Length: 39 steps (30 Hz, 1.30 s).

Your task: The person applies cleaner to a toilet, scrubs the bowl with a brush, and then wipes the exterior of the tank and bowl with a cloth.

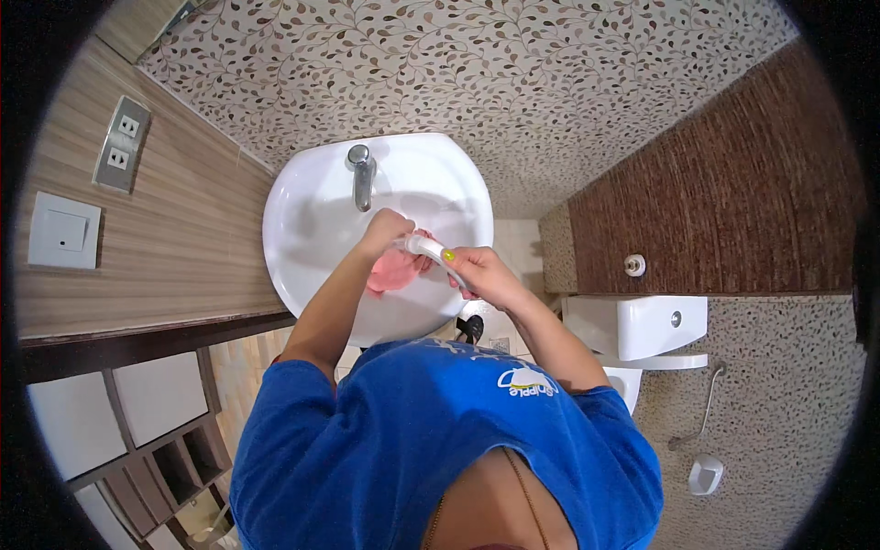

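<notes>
Over the white washbasin point(330, 313), my right hand point(485, 271) grips the handle of a white hand sprayer point(430, 249). Its head points left, towards my left hand, with what looks like a clear spray at its mouth. My left hand point(388, 230) is curled at the top of a wet-looking pink cloth point(395, 269) and holds it bunched. Most of those fingers are hidden behind the knuckles. The cloth hangs or lies low in the bowl, partly covered by the sprayer. Just beyond my left hand stands a chrome faucet point(362, 179).
A leaf-patterned wall point(412, 75) rises behind the basin. Wood-look panelling on the left carries a power outlet point(122, 144) and a switch point(65, 230). To the right are a toilet cistern point(632, 326), a grab bar point(705, 412) and a soap dish point(705, 474).
</notes>
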Each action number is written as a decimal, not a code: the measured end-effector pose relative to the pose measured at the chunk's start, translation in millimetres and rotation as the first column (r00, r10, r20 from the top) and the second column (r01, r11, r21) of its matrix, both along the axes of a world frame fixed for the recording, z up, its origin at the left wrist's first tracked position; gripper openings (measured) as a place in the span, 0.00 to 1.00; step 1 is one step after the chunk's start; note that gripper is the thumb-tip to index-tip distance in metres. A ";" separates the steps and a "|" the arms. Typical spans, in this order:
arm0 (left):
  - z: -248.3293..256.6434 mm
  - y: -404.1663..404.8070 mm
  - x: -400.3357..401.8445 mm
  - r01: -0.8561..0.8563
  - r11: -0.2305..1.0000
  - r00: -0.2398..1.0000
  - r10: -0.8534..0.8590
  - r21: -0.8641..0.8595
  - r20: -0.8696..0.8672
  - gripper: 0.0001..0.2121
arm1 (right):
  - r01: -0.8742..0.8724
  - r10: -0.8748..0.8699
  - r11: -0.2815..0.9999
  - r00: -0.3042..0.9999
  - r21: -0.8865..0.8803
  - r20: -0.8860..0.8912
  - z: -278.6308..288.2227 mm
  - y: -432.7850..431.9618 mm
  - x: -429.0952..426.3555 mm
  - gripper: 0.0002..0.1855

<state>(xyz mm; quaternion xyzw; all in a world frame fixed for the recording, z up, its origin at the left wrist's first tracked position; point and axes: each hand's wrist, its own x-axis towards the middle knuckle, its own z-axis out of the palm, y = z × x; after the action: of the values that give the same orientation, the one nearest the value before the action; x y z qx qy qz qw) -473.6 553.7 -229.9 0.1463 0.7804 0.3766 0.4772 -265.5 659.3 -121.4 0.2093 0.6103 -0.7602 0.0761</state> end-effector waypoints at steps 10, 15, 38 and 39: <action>-36.9 -20.8 12.5 0.342 0.921 0.723 -0.384 -0.185 -0.574 0.19 | 0.070 -0.076 0.996 0.989 0.051 0.126 1.7 17.4 6.6 0.18; -23.1 -23.6 22.0 0.339 0.790 0.535 -0.608 -0.511 -0.587 0.14 | 0.051 -0.059 0.997 0.990 0.065 0.131 2.9 24.4 16.3 0.19; 81.8 -62.2 -15.2 0.415 0.896 0.908 -0.398 0.159 -0.129 0.18 | 0.072 -0.072 0.982 0.997 0.173 -0.004 4.0 18.0 -13.6 0.18; 88.9 -67.7 -15.2 0.411 0.877 0.910 -0.375 0.251 -0.178 0.18 | 0.067 -0.067 0.985 0.998 0.157 -0.004 2.2 20.1 -14.2 0.18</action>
<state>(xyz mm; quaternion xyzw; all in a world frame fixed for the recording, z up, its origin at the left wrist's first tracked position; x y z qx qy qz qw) -488.8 486.0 -141.0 0.3916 0.7006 0.3694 0.4684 -279.7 679.4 -119.2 0.2356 0.6610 -0.7116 0.0340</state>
